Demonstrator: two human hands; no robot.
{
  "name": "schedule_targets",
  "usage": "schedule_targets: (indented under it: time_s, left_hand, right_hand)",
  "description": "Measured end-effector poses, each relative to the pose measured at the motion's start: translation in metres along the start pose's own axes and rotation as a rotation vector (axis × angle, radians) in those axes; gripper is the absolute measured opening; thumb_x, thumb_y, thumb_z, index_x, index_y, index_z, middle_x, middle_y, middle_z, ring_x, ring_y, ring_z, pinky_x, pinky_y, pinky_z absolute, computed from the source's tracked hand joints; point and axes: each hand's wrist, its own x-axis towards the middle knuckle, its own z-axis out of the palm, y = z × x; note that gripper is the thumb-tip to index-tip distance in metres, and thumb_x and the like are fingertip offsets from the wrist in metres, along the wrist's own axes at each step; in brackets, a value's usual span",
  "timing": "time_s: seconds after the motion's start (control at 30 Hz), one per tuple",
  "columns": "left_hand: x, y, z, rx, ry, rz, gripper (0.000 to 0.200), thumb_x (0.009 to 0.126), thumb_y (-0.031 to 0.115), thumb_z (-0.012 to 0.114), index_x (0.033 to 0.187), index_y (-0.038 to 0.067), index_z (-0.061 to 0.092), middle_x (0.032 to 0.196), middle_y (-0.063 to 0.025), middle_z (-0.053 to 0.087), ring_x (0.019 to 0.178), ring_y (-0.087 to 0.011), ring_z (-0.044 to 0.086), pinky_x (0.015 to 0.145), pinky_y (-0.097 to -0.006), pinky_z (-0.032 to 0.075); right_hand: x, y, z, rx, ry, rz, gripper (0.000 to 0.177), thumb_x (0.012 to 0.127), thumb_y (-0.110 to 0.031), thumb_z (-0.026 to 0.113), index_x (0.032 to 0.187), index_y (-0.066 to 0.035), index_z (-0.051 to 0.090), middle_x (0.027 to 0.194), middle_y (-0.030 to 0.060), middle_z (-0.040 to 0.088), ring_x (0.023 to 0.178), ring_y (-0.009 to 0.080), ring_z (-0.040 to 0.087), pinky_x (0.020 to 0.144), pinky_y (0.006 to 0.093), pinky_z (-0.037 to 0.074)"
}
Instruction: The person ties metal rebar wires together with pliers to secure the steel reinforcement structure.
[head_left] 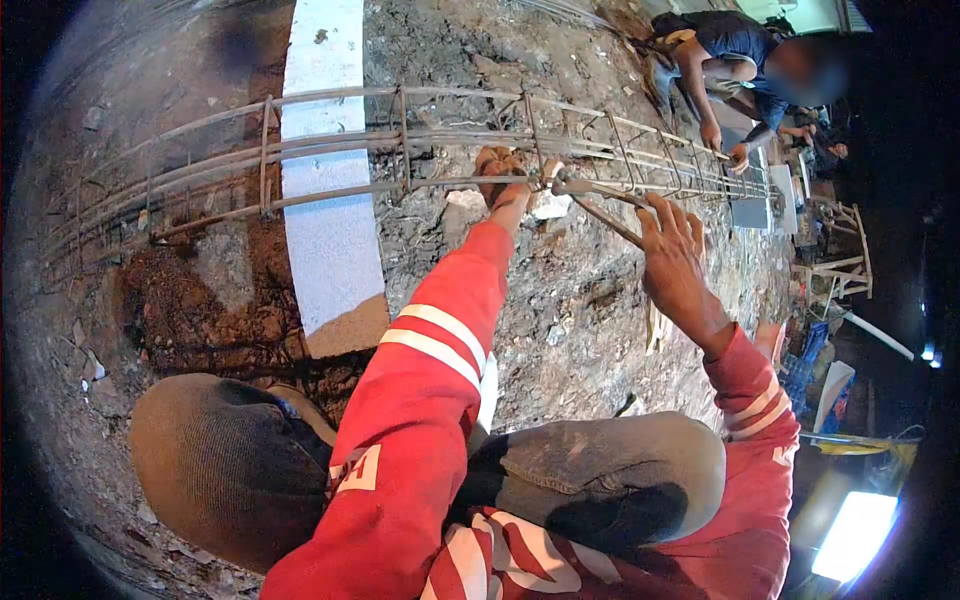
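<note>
A long rebar cage (pixel 330 150) lies across rough ground, made of several long bars tied with stirrups. My left hand (pixel 500 172), at the end of a red sleeve with white stripes, grips a lower long bar of the cage beside a stirrup. My right hand (pixel 675 255) holds the handle of a metal tying tool (pixel 600 205), whose head sits at the bar close to my left hand.
A white painted stripe (pixel 325 230) crosses the ground under the cage. Another person (pixel 735 70) crouches at the cage's far right end with hands on it. Wooden stools (pixel 835 260) and clutter stand at the right. My knee (pixel 610 475) is low in view.
</note>
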Motion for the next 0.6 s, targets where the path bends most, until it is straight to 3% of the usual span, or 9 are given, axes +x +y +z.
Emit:
schedule_targets:
  time_s: [0.13,0.23,0.3,0.33,0.4,0.5,0.6]
  left_hand:
    - [-0.001,0.001,-0.001,-0.018,0.005,-0.003,0.014,0.082,0.004,0.058,0.095,0.009,0.054,0.085,-0.0014,0.053,0.07,-0.0113,0.049,0.062,-0.0248,0.048]
    - [-0.002,0.001,-0.004,-0.029,0.012,-0.002,0.013,0.081,0.003,0.058,0.093,0.008,0.055,0.084,-0.0015,0.052,0.07,-0.0112,0.049,0.061,-0.0242,0.047]
    - [-0.002,0.003,-0.005,-0.036,0.011,0.001,0.013,0.081,0.002,0.058,0.092,0.008,0.055,0.084,-0.0016,0.052,0.069,-0.0111,0.049,0.06,-0.0239,0.047]
    - [-0.002,0.003,-0.004,-0.04,0.013,0.001,0.013,0.08,0.002,0.059,0.091,0.008,0.055,0.083,-0.0016,0.052,0.069,-0.011,0.048,0.06,-0.0237,0.047]
    - [-0.001,0.003,-0.005,-0.05,0.01,0.003,0.013,0.08,0.001,0.059,0.09,0.008,0.055,0.083,-0.0017,0.052,0.068,-0.0109,0.048,0.059,-0.0233,0.047]
    - [0.001,0.001,-0.006,-0.062,0.006,0.0,0.012,0.079,0.0,0.059,0.088,0.007,0.055,0.082,-0.0018,0.052,0.068,-0.0108,0.048,0.058,-0.0227,0.047]
    - [0.002,0.001,-0.01,-0.078,-0.001,0.006,0.012,0.078,-0.002,0.059,0.086,0.007,0.055,0.081,-0.0019,0.051,0.067,-0.0106,0.047,0.056,-0.0222,0.046]
  right_hand:
    - [0.006,-0.002,-0.004,-0.023,0.024,-0.06,0.038,0.082,0.0,0.053,0.12,0.005,0.053,0.135,0.02,0.049,0.125,0.036,0.047,0.104,0.0507,0.033]
    - [0.008,0.001,-0.003,0.017,0.024,-0.101,0.043,0.075,0.005,0.055,0.118,0.001,0.053,0.123,0.0193,0.052,0.117,0.0371,0.05,0.098,0.0483,0.039]
    - [0.011,-0.005,-0.017,0.028,-0.21,0.014,0.026,0.087,-0.004,0.051,0.112,0.0,0.057,0.12,0.0191,0.055,0.112,0.0352,0.056,0.089,0.0485,0.046]
    - [0.01,-0.008,-0.018,0.029,-0.21,0.018,0.026,0.087,-0.004,0.051,0.112,0.0,0.057,0.12,0.0191,0.055,0.112,0.0352,0.056,0.089,0.0485,0.046]
    - [0.007,-0.013,-0.019,0.085,-0.211,0.039,0.019,0.088,-0.004,0.049,0.105,-0.003,0.057,0.108,0.0192,0.059,0.097,0.0375,0.062,0.076,0.0499,0.05]
    - [0.005,-0.015,-0.014,0.153,-0.221,0.055,0.015,0.087,-0.003,0.05,0.1,-0.003,0.056,0.097,0.0191,0.061,0.085,0.0402,0.064,0.071,0.0512,0.05]
    - [0.004,-0.022,-0.02,0.239,-0.251,0.085,0.015,0.085,-0.001,0.05,0.099,-0.002,0.056,0.092,0.0205,0.061,0.082,0.0421,0.063,0.071,0.053,0.049]
